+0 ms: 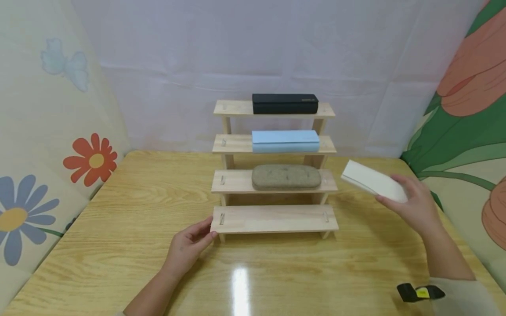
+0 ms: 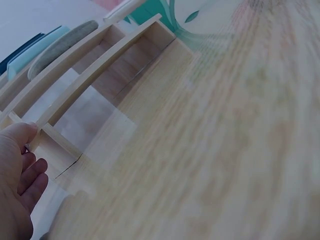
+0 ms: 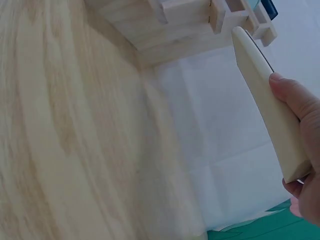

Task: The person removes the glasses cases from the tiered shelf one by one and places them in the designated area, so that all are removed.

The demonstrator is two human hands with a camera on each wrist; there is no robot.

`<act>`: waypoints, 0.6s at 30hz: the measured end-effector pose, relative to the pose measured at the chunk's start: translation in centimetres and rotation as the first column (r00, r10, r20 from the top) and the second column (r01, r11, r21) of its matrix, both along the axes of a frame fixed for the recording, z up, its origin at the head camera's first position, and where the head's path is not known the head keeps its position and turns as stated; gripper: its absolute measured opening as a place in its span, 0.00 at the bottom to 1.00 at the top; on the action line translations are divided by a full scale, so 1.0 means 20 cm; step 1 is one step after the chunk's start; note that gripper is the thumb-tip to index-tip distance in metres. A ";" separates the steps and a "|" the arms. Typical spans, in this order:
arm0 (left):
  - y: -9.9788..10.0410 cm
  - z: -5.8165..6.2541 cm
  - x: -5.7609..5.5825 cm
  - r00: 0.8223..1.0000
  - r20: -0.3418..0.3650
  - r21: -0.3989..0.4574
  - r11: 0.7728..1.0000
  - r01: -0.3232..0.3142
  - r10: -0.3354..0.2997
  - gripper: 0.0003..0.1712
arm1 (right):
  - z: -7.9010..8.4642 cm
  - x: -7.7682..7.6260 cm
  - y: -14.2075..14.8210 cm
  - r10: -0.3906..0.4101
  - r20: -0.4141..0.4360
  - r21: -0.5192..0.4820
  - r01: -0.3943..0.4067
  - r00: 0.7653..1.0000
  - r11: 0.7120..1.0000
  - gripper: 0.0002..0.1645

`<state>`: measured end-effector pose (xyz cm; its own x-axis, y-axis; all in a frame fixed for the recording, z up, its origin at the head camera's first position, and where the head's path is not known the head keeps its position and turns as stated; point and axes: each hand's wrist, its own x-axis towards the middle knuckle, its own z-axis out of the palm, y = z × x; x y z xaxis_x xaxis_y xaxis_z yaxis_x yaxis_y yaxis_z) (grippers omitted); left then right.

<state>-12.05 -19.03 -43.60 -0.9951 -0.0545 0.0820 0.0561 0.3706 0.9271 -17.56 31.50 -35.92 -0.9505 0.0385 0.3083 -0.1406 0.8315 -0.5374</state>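
Note:
A four-tier wooden display stand [image 1: 272,218] stands on the table. My left hand [image 1: 189,245] pinches the left end of its lowest tier; in the left wrist view the thumb [image 2: 20,134] lies against the board's corner. To the right of the stand, my right hand [image 1: 415,204] holds a white glasses case [image 1: 373,181] in the air, tilted, with its far end toward the stand. Thumb and fingers grip the case [image 3: 270,110] near one end. A black glasses case [image 1: 284,105] lies on the top tier, a light blue glasses case [image 1: 285,141] below it, then a grey-brown fabric glasses case [image 1: 286,177].
The wood-grain table [image 1: 130,210] extends around the stand. Behind it hangs a pale cloth [image 1: 245,44]. Flower-patterned panels [image 1: 35,109] flank both sides. A dark strap with a yellow patch [image 1: 421,292] is at the right sleeve.

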 end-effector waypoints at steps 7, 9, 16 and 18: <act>0.00 0.00 0.00 1.000 0.001 -0.012 1.000 -0.005 0.005 0.24 | -0.09 -0.03 0.04 -0.030 0.018 0.000 0.030 0.999 1.000 0.43; 0.00 0.01 0.00 1.000 0.001 -0.013 1.000 -0.005 0.005 0.24 | -0.12 -0.03 0.06 -0.033 0.028 -0.009 0.033 0.999 0.999 0.43; 0.00 0.00 0.00 1.000 -0.008 -0.003 1.000 -0.001 0.001 0.24 | -0.21 -0.06 0.08 -0.049 0.081 -0.026 0.051 0.995 0.998 0.44; 0.00 0.00 0.00 1.000 -0.011 -0.002 1.000 0.001 -0.001 0.25 | -0.22 -0.06 0.09 -0.053 0.099 -0.031 0.056 0.994 0.998 0.45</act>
